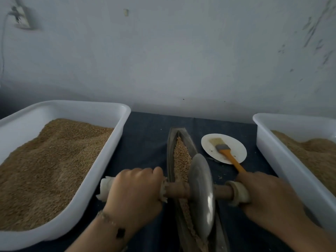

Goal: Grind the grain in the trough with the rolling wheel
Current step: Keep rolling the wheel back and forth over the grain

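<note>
Trough's (181, 224) near end cut off below.

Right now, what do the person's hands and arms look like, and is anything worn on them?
Both forearms are bare; no sleeves show in the picture. The left hand has a thin chain bracelet at its wrist, carrying a small dark, roughly square charm. The right hand shows no bracelet or watch, and I can see no gloves or rings on either.

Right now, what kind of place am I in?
Likely a small home or workshop grinding station: a metal trough of grain with a rolling wheel, two white tubs of grain, against a bare scuffed wall.
</note>
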